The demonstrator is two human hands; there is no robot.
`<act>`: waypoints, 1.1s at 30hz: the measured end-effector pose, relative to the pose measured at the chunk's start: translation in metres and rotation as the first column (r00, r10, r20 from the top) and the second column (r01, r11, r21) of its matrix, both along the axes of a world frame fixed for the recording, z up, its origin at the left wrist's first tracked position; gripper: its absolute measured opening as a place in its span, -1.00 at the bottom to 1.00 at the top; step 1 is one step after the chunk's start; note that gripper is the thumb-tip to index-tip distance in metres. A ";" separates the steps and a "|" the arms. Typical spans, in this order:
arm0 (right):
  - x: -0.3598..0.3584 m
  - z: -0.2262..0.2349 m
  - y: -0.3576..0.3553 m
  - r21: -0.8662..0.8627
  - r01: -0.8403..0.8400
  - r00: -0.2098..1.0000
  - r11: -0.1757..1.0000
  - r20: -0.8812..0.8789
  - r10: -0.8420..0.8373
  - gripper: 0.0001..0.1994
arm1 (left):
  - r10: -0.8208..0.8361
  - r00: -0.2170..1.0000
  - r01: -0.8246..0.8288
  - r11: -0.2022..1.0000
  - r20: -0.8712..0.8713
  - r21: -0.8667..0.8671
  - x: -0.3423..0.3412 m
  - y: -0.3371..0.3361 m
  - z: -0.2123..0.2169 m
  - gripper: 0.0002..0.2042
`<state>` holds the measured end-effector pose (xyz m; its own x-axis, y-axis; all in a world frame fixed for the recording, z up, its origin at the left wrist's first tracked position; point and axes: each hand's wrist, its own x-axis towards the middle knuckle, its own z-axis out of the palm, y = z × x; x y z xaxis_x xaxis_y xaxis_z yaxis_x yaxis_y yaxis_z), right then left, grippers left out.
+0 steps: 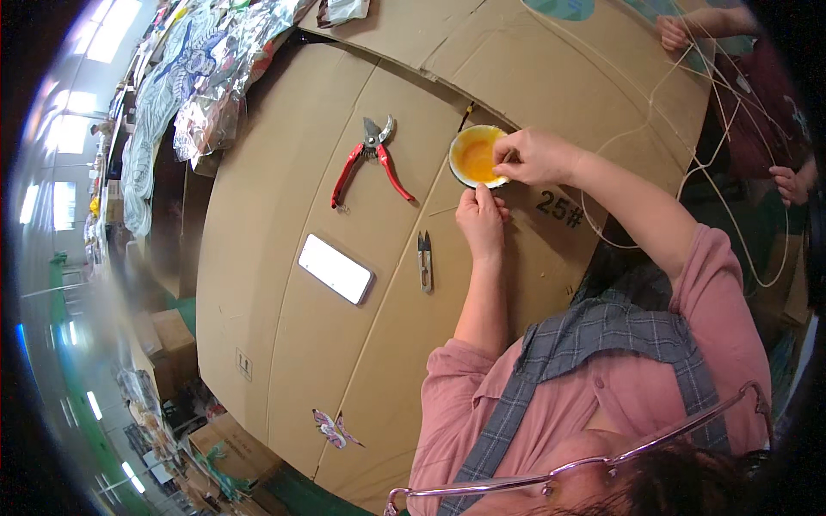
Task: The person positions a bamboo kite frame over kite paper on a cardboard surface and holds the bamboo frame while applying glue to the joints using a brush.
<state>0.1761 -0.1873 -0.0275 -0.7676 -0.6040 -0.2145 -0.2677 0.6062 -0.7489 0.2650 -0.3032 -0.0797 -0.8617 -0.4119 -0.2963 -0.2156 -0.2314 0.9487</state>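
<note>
Brown cardboard covered the surface point(237, 292), whose curving left edge bordered a wide bare strip of open room. Right of that strip lay a phone point(335, 269), its screen bright white, with a butterfly cutout point(331, 428) near the lower edge and red-handled shears point(370, 150) farther up, handles spread. Small snips point(425, 265) followed, with bare cardboard on both sides. Next came the left hand point(481, 219), its fingers drawn into a narrow pinch at the near rim of a bowl point(473, 157) of orange-yellow stuff, close to a cardboard seam. At the bowl's right rim, the right hand point(532, 158) was pinched narrow too; I could not tell what either held. Pale strands point(701, 165) looped beyond, crowding the right edge beside a co-worker's fist point(674, 34).
</note>
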 end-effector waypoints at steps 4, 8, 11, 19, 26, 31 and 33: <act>-0.004 0.003 0.003 -0.140 0.093 0.995 0.986 0.041 -0.088 -0.87 | -0.014 1.000 0.014 1.000 -0.011 -0.015 0.000 0.000 -0.003 -0.74; -0.003 0.004 0.001 0.010 0.028 0.999 1.000 -0.042 -0.027 -0.84 | -0.010 1.000 0.011 0.999 0.013 -0.040 0.000 0.000 -0.004 -0.73; -0.007 0.005 0.002 0.009 -0.026 1.000 1.000 -0.001 0.026 -0.82 | -0.018 1.000 0.019 0.998 0.012 -0.063 0.000 -0.001 -0.004 -0.74; -0.010 0.001 0.005 0.121 -0.185 0.981 0.975 -0.033 0.191 -0.81 | -0.014 1.000 0.015 0.998 0.023 -0.064 0.001 0.000 0.003 -0.73; -0.017 -0.008 0.009 0.162 -0.222 0.974 0.961 0.082 0.211 -0.83 | 0.001 1.000 -0.002 0.999 -0.016 -0.037 -0.001 0.004 -0.004 -0.73; -0.019 0.010 0.009 -0.049 -0.195 0.981 0.980 -0.015 0.194 -0.85 | -0.024 0.999 0.027 0.997 0.034 -0.074 0.000 -0.002 0.001 -0.73; -0.015 0.025 0.005 -0.069 -0.059 0.997 0.996 0.049 0.063 -0.87 | -0.014 1.000 0.015 0.999 0.022 -0.041 0.001 -0.002 0.000 -0.73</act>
<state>0.1608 -0.1827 -0.0022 -0.7180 -0.6636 -0.2099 -0.2628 0.5378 -0.8011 0.2656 -0.3055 -0.0795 -0.8611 -0.4116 -0.2986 -0.2396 -0.1894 0.9522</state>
